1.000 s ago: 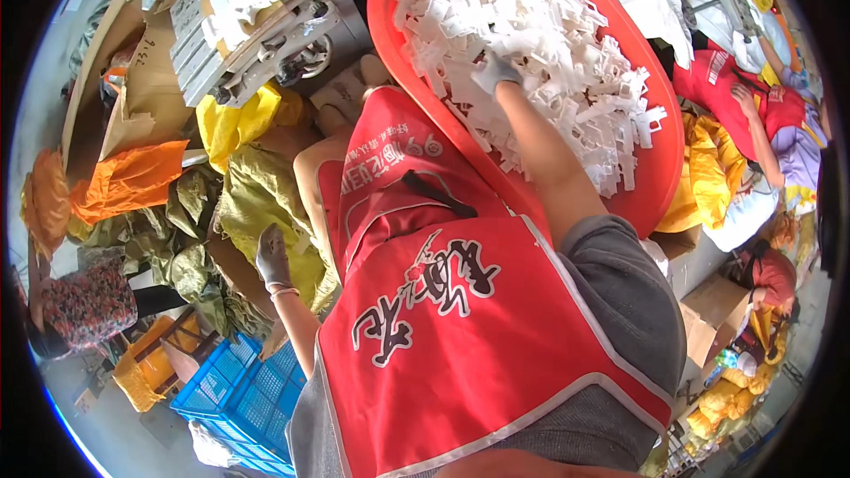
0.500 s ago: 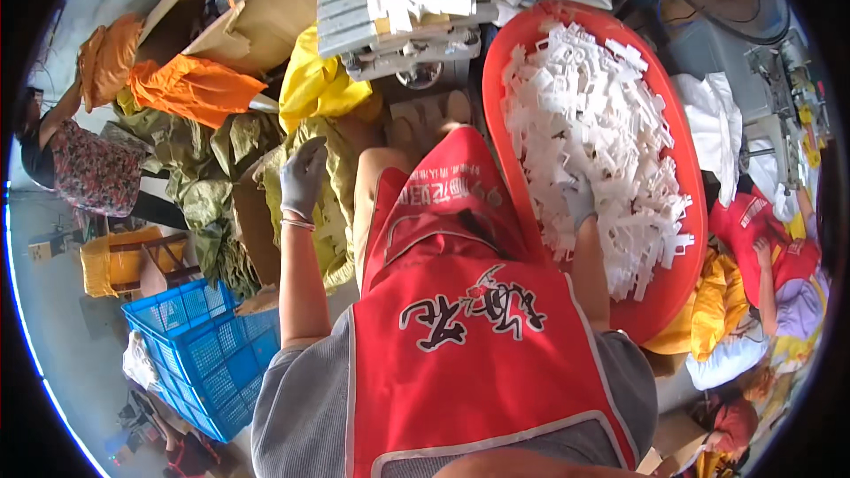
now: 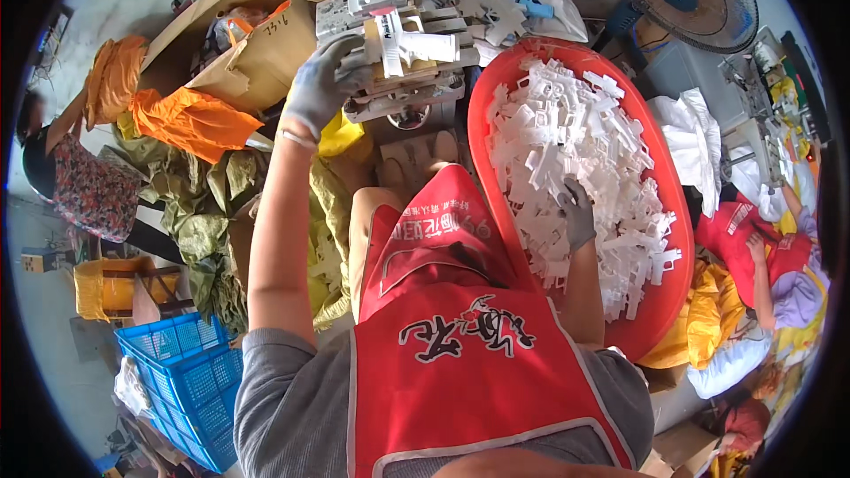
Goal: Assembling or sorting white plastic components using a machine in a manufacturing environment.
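A long red tub (image 3: 637,332) carries a broad heap of white plastic pieces (image 3: 558,146), many shaped like pistols, lying at all angles and overlapping. The heap covers most of the bottom; red shows around it, most of all at the near end. What the tub stands on is hidden. Beyond it, a grey slatted worktop (image 3: 440,24) bears a tan board (image 3: 405,69), with a single white pistol shape (image 3: 425,47) lying sideways on top. Just beside it, an open white sack (image 3: 567,22) holds loose pale and blue pieces (image 3: 509,16).
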`<state>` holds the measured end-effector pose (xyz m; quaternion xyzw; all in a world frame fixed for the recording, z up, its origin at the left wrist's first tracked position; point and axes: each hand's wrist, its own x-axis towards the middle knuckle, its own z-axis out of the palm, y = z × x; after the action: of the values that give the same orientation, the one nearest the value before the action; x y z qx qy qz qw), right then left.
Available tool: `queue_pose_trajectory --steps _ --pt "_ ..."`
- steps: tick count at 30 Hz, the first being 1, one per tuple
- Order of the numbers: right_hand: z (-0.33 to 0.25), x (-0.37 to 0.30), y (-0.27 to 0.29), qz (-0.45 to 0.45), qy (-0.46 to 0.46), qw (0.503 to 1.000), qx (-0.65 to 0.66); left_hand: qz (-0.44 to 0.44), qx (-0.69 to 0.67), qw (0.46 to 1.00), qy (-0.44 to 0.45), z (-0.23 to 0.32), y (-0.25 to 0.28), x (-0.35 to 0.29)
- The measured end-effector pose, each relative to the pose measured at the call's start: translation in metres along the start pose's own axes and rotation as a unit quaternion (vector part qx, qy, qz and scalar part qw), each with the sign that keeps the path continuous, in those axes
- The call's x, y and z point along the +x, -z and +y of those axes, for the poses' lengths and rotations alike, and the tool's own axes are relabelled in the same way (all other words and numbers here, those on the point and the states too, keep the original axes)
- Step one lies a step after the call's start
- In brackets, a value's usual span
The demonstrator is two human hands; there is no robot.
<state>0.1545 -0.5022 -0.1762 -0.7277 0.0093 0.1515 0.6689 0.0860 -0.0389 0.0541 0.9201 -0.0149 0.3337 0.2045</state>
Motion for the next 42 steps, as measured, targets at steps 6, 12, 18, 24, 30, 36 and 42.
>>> queue_pose_trajectory --steps 6,12,18,24,30,36,42 --pt "-0.079 -0.003 -0.036 -0.047 0.024 0.984 0.171 -0.092 -0.100 0.986 0.099 -0.006 0.000 0.027" --pt "-0.188 0.028 -0.109 -0.205 0.207 0.949 0.117 0.034 -0.055 0.992 0.104 -0.014 0.024 -0.037" --pt "-0.253 0.063 -0.192 -0.282 0.254 0.923 -0.060 0.135 -0.057 0.945 0.293 -0.049 0.061 -0.198" --pt "-0.264 0.083 -0.215 -0.330 0.246 0.889 -0.199 0.167 -0.085 0.866 0.464 -0.030 0.082 -0.294" --pt "-0.223 0.097 -0.175 -0.276 0.357 0.884 -0.120 0.074 0.001 0.857 0.510 -0.072 0.057 -0.374" --pt "-0.088 0.077 -0.071 -0.111 0.113 0.888 -0.431 -0.013 -0.039 0.858 0.512 -0.096 0.038 -0.408" --pt "0.073 0.080 -0.043 -0.086 0.070 0.856 -0.504 -0.102 -0.020 0.892 0.440 -0.071 0.023 -0.371"
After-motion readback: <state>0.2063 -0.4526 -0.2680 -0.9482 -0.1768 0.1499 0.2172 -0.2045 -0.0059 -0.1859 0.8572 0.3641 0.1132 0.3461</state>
